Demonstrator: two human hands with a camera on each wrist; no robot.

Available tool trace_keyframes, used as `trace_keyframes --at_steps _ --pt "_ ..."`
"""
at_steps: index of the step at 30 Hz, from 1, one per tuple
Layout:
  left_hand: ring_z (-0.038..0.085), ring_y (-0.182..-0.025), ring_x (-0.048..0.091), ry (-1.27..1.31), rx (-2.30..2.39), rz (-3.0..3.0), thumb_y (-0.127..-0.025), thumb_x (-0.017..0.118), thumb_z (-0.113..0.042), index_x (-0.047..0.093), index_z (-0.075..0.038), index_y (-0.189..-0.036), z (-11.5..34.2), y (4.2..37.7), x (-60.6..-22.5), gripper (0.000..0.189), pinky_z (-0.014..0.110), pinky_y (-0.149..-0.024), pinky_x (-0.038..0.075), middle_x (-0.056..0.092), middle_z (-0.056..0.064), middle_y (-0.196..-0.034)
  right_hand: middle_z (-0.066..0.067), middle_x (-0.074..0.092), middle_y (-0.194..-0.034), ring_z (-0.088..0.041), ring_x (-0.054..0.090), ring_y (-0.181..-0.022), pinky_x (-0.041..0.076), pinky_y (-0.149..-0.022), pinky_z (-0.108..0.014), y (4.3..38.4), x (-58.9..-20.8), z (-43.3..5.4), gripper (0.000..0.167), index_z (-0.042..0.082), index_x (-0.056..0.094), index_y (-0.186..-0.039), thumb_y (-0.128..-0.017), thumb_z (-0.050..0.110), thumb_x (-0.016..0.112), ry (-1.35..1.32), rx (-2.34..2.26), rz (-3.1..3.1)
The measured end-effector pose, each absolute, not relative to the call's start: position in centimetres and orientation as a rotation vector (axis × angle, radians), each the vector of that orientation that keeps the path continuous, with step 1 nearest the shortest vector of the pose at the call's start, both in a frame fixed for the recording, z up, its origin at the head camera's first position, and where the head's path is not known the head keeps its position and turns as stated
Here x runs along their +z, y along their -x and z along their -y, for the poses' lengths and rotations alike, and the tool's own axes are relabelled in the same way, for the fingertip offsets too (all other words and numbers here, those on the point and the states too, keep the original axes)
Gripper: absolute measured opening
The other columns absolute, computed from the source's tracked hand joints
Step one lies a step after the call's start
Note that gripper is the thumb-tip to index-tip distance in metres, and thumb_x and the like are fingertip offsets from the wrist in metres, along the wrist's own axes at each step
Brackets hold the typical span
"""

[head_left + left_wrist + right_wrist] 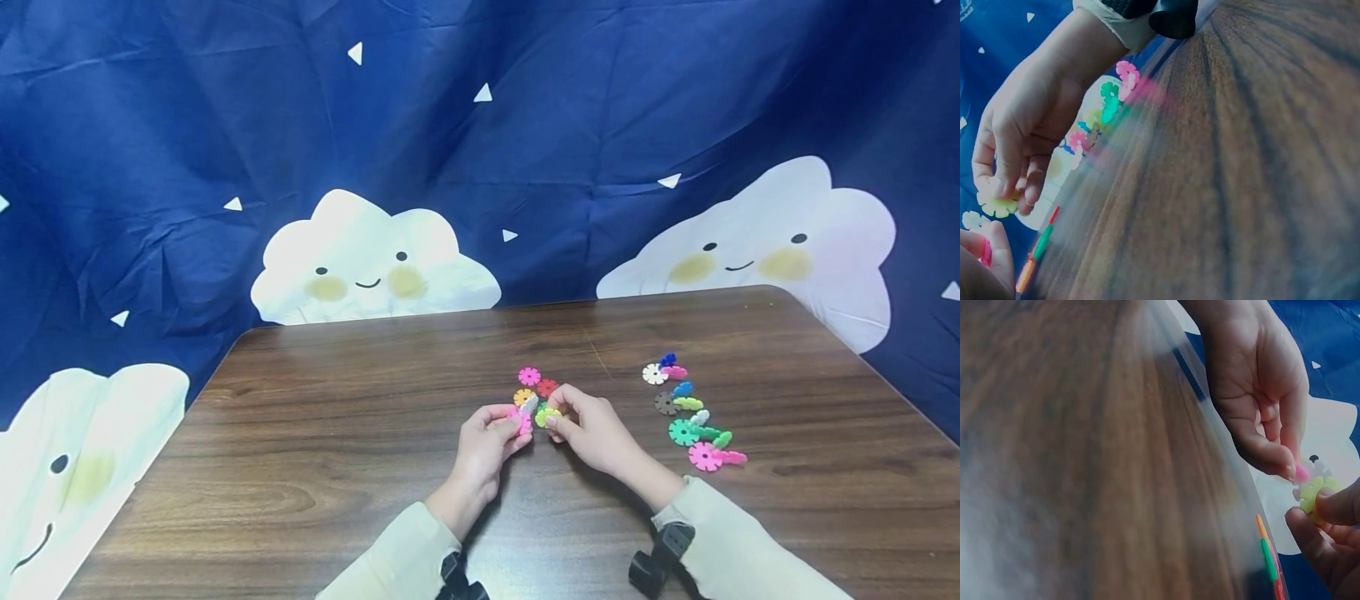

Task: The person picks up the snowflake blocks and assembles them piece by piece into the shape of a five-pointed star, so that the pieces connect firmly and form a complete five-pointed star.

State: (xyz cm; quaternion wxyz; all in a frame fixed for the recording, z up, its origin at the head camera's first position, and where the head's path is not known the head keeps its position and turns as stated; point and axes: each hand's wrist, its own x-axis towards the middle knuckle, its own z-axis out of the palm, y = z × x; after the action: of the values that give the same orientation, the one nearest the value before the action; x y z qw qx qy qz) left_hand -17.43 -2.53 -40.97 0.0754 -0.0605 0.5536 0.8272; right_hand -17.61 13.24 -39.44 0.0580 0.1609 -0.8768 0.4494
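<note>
My left hand (483,446) pinches a pink notched disc (523,422), with a white notched disc (529,404) joined to it. Close on the right, my right hand (596,429) pinches a yellow-green notched disc (547,416) between thumb and fingertips. In the right wrist view the yellow-green disc (1317,495) overlaps the white one (1317,470). Just beyond the hands lie loose discs: a pink one (529,377), a red one (547,387) and an orange one (522,397). A green disc there is mostly hidden behind the yellow-green one.
Joined discs lie in a column on the right of the wooden table (337,450): a white, pink and blue group (655,374), a grey, yellow-green and blue group (665,403), a green group (683,432) and a pink pair (705,456). A blue cloth hangs behind.
</note>
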Motion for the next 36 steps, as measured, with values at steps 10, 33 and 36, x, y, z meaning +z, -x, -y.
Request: trace_keyframes --at_steps 10,33,36 --pt "0.006 -0.065 0.059 0.177 2.471 -1.657 -0.083 0.052 0.010 0.053 0.011 -0.102 2.43 17.18 -40.82 0.019 0.017 -0.061 0.053 0.058 0.001 -0.074 0.008 0.054 -0.063 -0.002 0.046 -0.059 0.040 -0.057 -0.021 17.31 -39.52 -12.99 0.018 0.015 0.053 -0.079 -0.081 0.003 0.067 -0.579 1.151 2.613" --pt "0.006 -0.062 0.060 0.175 2.472 -1.660 -0.082 0.056 0.012 0.055 0.012 -0.097 2.37 17.15 -40.95 0.015 0.017 -0.059 0.053 0.062 0.002 -0.071 0.006 0.063 -0.073 -0.006 0.053 -0.066 0.045 -0.059 -0.025 17.39 -39.84 -12.64 0.014 0.015 0.062 -0.074 -0.075 0.007 0.073 -0.656 0.942 2.548" --pt "0.008 -0.063 0.062 0.180 2.461 -1.668 -0.082 0.055 0.013 0.055 0.014 -0.097 2.32 17.07 -40.99 0.014 0.018 -0.060 0.054 0.063 0.003 -0.070 0.005 0.065 -0.072 -0.007 0.057 -0.066 0.048 -0.059 -0.024 17.45 -39.91 -12.73 0.014 0.014 0.063 -0.073 -0.072 0.006 0.075 -0.732 0.891 2.494"
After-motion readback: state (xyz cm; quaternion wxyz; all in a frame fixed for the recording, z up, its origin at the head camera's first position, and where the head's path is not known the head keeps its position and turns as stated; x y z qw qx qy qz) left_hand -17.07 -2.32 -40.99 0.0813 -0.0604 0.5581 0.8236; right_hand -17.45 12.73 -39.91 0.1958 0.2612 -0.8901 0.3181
